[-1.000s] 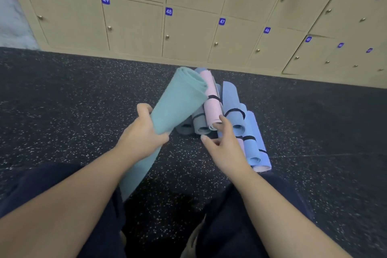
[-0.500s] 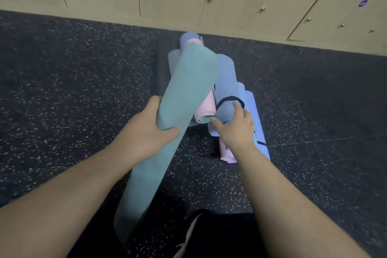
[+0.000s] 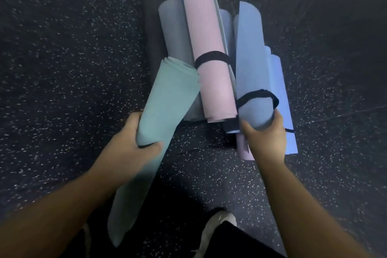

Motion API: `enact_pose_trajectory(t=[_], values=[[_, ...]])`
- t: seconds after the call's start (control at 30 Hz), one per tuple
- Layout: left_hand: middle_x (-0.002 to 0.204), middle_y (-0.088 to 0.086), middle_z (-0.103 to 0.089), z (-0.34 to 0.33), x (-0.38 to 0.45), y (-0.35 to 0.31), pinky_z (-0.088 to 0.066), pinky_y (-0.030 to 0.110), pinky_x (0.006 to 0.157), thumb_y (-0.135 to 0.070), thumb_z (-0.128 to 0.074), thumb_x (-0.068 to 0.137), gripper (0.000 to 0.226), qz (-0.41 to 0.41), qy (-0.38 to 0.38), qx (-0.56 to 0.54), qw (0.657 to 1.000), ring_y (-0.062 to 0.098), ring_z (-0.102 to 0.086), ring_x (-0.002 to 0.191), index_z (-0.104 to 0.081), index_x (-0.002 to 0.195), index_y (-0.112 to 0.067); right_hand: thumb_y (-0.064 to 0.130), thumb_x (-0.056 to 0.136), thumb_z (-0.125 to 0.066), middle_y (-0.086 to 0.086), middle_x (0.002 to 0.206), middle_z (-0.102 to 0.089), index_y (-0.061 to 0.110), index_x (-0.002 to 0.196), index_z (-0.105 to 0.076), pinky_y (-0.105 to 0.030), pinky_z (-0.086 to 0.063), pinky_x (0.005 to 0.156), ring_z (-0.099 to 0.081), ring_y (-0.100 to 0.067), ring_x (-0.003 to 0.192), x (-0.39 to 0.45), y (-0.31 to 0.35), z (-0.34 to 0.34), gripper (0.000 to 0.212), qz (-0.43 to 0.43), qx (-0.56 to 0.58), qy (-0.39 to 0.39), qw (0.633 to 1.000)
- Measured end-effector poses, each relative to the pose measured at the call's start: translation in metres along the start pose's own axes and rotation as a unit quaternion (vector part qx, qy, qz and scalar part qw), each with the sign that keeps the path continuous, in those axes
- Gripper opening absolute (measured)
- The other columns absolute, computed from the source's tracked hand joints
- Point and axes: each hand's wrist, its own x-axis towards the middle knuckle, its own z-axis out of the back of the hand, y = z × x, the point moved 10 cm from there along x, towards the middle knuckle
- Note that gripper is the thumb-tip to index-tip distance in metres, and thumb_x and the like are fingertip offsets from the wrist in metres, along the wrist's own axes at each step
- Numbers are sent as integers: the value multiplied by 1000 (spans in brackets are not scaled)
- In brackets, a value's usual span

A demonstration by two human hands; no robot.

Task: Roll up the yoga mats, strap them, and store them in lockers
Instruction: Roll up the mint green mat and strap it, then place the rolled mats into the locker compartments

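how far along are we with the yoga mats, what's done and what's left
Done: the pile on the floor is rolled, and the pink mat and blue mat each carry a black strap. In hand: the left hand grips the teal mat, rolled with no strap visible; the right hand grips the blue mat's near end. Left: strap the teal mat, then store everything; no lockers are in view.

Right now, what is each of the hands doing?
Left hand: grips the teal mat.
Right hand: grips the strapped blue mat at its near end.
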Motion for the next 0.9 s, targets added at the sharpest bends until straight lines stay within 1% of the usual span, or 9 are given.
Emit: enact_pose_trajectory(t=[0.07, 0.13, 0.27, 0.37, 0.5, 0.63, 0.73, 0.83, 0.9], values=[[97, -23, -60, -9, 2, -3, -44, 19, 66, -23, -72, 82, 53, 17, 8, -19, 1000, -4, -59, 85, -39, 117, -44, 34, 79, -69, -3, 130, -54, 21, 143, -35, -33, -45, 88, -53, -24, 116, -6, 1, 3, 74, -8, 16, -28, 999], [98, -25, -62, -15, -4, -7, -45, 17, 70, -23, -72, 82, 53, 31, 12, -43, 999, -8, -59, 86, -40, 118, -45, 30, 79, -68, 0, 125, -58, 20, 138, -43, -37, -49, 90, -57, -23, 111, -21, 3, 11, 65, -16, 31, -53, 998], [103, -24, -64, -9, -31, -26, -48, 22, 81, -23, -70, 82, 53, 58, 23, -82, 995, -8, -60, 93, -43, 124, -42, 31, 81, -68, 0, 126, -58, 26, 140, -42, -44, -51, 89, -58, -23, 108, -79, 10, 40, 64, -50, 61, -46, 996], [106, -20, -62, 15, -48, -64, -45, 13, 73, -20, -70, 83, 50, 51, 19, -101, 993, -9, -59, 92, -45, 121, -40, 27, 81, -72, 1, 122, -60, 29, 139, -43, -40, -53, 84, -60, -19, 101, -113, 36, 72, 66, -29, 59, -17, 998], [106, -18, -61, 80, -69, -142, -43, 10, 68, -16, -70, 84, 47, 21, -22, -135, 990, -9, -59, 89, -43, 114, -41, 20, 78, -75, 14, 106, -64, 44, 125, -48, -15, -50, 68, -61, 4, 90, -147, 126, 116, 60, 52, 82, 51, 994], [99, -19, -62, 167, -109, -229, -45, 10, 62, -14, -70, 85, 42, -10, -72, -177, 982, -8, -62, 85, -45, 108, -40, 27, 75, -78, 16, 118, -64, 39, 134, -47, -31, -56, 80, -63, -3, 102, -184, 246, 167, 67, 139, 109, 129, 976], [101, -18, -62, 236, -152, -297, -46, 13, 65, -15, -68, 87, 41, -45, -94, -190, 976, -9, -61, 82, -45, 114, -36, 25, 75, -77, 17, 111, -65, 49, 123, -47, -20, -55, 72, -63, 2, 93, -214, 338, 218, 61, 198, 137, 160, 957], [99, -14, -64, 304, -194, -355, -47, 13, 60, -14, -68, 87, 39, -83, -127, -203, 967, -9, -62, 77, -46, 110, -36, 35, 74, -77, 23, 115, -60, 55, 123, -40, -19, -50, 82, -57, 6, 99, -253, 412, 263, 65, 243, 140, 175, 944], [99, -12, -63, 345, -219, -387, -47, 9, 57, -12, -68, 87, 41, -107, -140, -211, 962, -10, -62, 75, -45, 112, -34, 30, 76, -77, 30, 117, -53, 58, 124, -34, -9, -43, 81, -52, 9, 103, -278, 454, 285, 70, 259, 155, 178, 937]])
